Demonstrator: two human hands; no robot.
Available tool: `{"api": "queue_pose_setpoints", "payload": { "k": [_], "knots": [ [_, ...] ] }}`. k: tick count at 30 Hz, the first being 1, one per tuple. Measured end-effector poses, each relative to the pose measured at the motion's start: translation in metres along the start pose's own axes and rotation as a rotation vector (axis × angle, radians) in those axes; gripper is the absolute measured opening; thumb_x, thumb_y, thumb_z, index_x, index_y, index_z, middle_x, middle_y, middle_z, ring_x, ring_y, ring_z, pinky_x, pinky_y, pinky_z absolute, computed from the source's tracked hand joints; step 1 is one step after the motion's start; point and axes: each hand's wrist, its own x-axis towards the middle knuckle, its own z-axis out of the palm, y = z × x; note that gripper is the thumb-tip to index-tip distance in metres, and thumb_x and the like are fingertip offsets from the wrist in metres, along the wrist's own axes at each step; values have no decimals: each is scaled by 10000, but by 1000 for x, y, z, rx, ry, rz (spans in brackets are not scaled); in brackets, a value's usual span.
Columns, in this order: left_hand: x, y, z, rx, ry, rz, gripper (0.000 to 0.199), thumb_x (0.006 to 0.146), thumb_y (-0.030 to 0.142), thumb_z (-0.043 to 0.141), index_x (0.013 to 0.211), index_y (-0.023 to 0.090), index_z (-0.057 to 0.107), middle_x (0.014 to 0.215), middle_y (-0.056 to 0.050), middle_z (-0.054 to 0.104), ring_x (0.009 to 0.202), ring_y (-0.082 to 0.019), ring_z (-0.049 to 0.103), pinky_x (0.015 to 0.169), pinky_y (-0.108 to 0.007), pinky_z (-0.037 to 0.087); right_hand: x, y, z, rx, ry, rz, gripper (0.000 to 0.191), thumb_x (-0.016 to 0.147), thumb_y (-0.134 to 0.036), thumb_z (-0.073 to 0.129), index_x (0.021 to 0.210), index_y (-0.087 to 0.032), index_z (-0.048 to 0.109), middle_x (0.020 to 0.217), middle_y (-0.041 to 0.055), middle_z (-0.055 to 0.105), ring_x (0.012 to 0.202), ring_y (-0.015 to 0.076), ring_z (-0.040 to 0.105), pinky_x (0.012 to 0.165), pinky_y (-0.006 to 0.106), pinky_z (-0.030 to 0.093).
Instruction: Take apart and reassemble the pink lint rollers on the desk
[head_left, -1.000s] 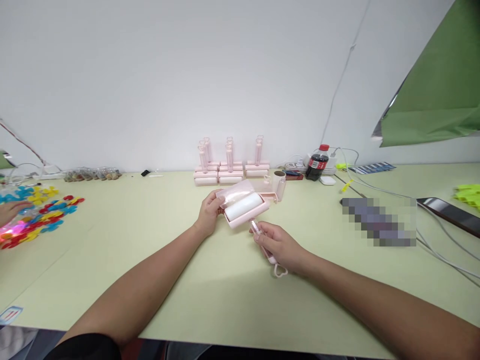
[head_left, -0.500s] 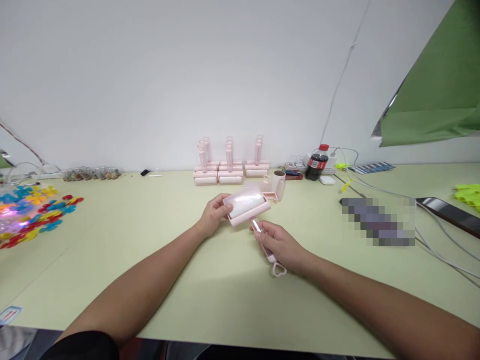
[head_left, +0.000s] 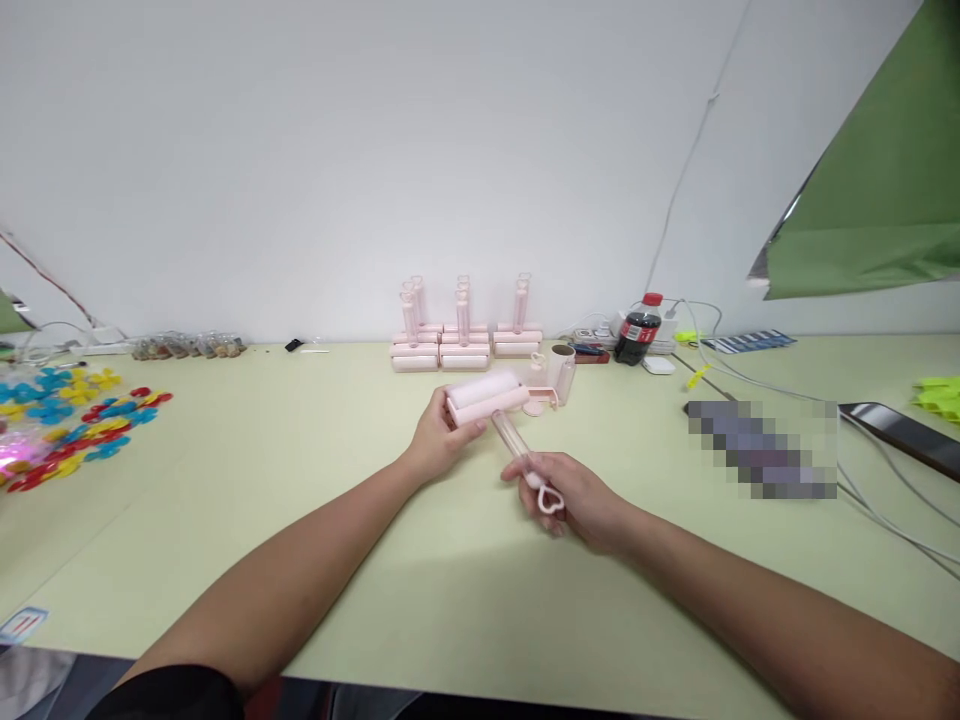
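Note:
A pink lint roller [head_left: 487,402] with a white roll is held over the middle of the table, tilted. At its left end, the fingers and thumb of my left hand [head_left: 441,435] are closed around the pink head. My right hand [head_left: 566,490] grips the lower part of the clear handle [head_left: 512,438], near its heart-shaped loop [head_left: 550,499]. Behind, several matching lint rollers [head_left: 465,355] stand in rows by the wall, handles up. Just right of the held one are loose roller parts: a paper-core roll [head_left: 559,370] and a pink frame piece [head_left: 541,396].
A cola bottle [head_left: 637,330] stands at the back right among white cables and a white case [head_left: 659,366]. A phone [head_left: 904,428] and a blurred-out object [head_left: 761,450] lie at the right. Colourful plastic flower pieces [head_left: 105,425] cover the far left; bagged items [head_left: 187,346] lie behind.
The roller head has turned so its frame and handle form a T, and the loose clear film over it no longer shows. My right hand has slid down toward the heart loop.

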Motion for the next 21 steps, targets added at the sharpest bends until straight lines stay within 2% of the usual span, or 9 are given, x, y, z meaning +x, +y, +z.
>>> {"api": "queue_pose_setpoints", "payload": {
  "k": [3, 7, 10, 13, 17, 21],
  "knots": [
    [6, -2, -7, 1, 102, -40, 513, 686, 381, 770, 1044, 174, 467, 988, -45, 591, 840, -149, 572, 706, -255, 456, -3, -7, 1, -43, -1, 6, 389, 807, -538, 539, 692, -168, 575, 445, -37, 503, 341, 76, 374, 348, 209, 285],
    [8, -2, -8, -34, 78, -77, 635, 693, 402, 759, 1196, 180, 441, 1028, -61, 576, 716, -109, 550, 591, -230, 431, -7, -28, 0, -53, 198, -71, 365, 832, -438, 530, 569, -190, 478, 382, -40, 444, 325, 78, 344, 344, 217, 263],
    [7, -2, -6, -14, 50, -104, 797, 737, 418, 723, 1383, 243, 290, 1105, -68, 531, 672, -87, 546, 549, -226, 423, -10, -54, -6, 95, 309, -110, 306, 816, -379, 549, 585, -203, 452, 430, -42, 429, 356, 87, 351, 349, 226, 265],
    [6, -6, -7, 56, 49, -141, 830, 802, 424, 654, 1456, 266, 169, 1135, -69, 494, 689, -82, 556, 570, -231, 440, -6, -85, -16, 172, 371, -162, 245, 818, -318, 551, 627, -214, 438, 472, -40, 409, 380, 87, 333, 355, 226, 256],
    [6, -14, -10, 144, 12, -143, 779, 834, 420, 610, 1462, 244, 183, 1150, -67, 494, 692, -73, 550, 603, -236, 442, 16, -124, -35, 145, 468, -204, 215, 832, -239, 516, 637, -212, 430, 505, -37, 396, 391, 76, 300, 358, 220, 249],
    [6, -15, -10, 188, -17, -137, 697, 842, 406, 598, 1433, 233, 271, 1124, -56, 511, 693, -75, 552, 633, -244, 445, 44, -145, -49, 129, 542, -174, 206, 834, -213, 502, 644, -205, 422, 511, -38, 406, 387, 68, 312, 355, 207, 237]
  ]
}}
